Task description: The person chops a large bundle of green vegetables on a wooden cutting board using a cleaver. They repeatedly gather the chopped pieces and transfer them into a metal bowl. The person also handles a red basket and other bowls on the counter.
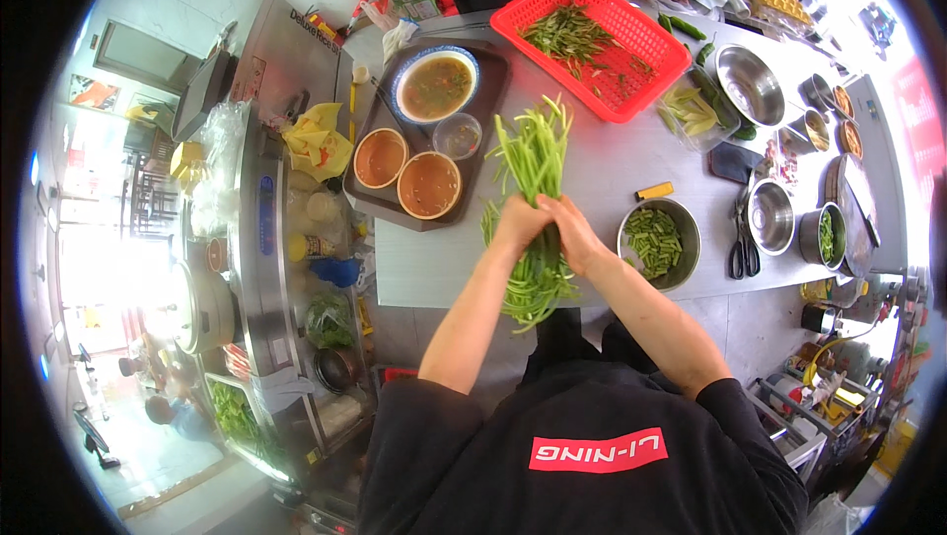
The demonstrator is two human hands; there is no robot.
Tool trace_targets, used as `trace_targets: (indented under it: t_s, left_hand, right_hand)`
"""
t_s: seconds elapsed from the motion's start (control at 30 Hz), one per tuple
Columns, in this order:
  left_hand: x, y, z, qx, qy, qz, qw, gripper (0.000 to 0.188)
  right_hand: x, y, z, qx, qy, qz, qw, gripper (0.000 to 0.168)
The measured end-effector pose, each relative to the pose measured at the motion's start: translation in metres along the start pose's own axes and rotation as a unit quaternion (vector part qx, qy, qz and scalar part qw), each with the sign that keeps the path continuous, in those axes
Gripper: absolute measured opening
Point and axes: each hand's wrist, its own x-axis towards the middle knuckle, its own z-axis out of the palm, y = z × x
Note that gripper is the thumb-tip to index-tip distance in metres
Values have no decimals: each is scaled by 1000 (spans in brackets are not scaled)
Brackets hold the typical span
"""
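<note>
Both of my hands are wrapped around one thick bunch of long green vegetable stalks [536, 154]. My left hand [524, 223] grips its middle from the left, and my right hand [573, 233] meets it from the right. Pale, straight ends fan out beyond the hands; thinner, curling ends hang over the table's near edge. To the right of my right hand stands a steel pot [695, 240] with short cut green pieces [654, 240] in it. A small yellow-and-black object [655, 190] lies just behind that pot.
At left, a brown tray [484, 65] carries a soup bowl [436, 84], a plastic cup [457, 136] and two orange-brown bowls [429, 185]. A red plastic basket [629, 107] of trimmings stands behind. Black-handled scissors [743, 258], metal bowls [770, 217] and a knife [862, 198] are at right.
</note>
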Motion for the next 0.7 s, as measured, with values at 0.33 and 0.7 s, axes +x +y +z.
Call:
trace_targets:
  t_s: [0.33,0.7]
  left_hand:
    - [-92,46,-34,-86,58,102,989,35]
    - [-155,38,-73,-276,47,125,952,32]
  right_hand:
    - [-66,-26,5,-90,-218,-99,967,56]
    - [74,28,-20,-680,209,-125,691,34]
